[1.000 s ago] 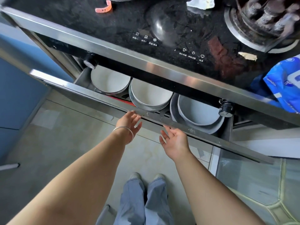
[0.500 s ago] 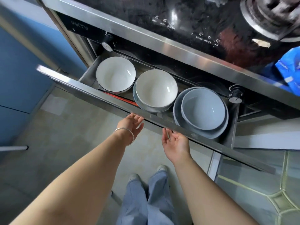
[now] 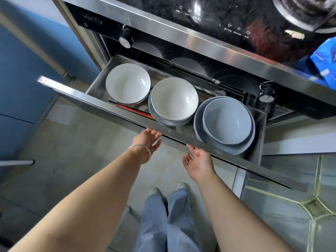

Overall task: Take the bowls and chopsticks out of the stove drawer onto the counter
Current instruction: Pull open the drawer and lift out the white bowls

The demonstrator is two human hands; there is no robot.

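Note:
The stove drawer point(image 3: 181, 137) stands pulled out under the black cooktop. Inside, a white bowl with a dark rim point(image 3: 128, 83) sits at the left. A second white bowl point(image 3: 174, 99) rests on a grey-blue dish in the middle. A grey-blue bowl point(image 3: 227, 120) sits in a larger grey-blue bowl at the right. Red chopsticks point(image 3: 134, 111) lie along the drawer's front wall, partly hidden under the bowls. My left hand point(image 3: 148, 140), with a bracelet, has its fingers under the drawer's front edge. My right hand point(image 3: 198, 159) touches that edge from below, fingers apart.
The black glass cooktop point(image 3: 227, 20) has a burner at the top right and a blue bag point(image 3: 325, 62) at its right edge. Two knobs point(image 3: 125, 40) sit on the stove's front. A blue cabinet point(image 3: 27, 70) stands to the left. My legs and shoes are below.
The drawer has slid further out toward me, uncovering all the bowls. Both hands have stayed at its front edge and moved back with it.

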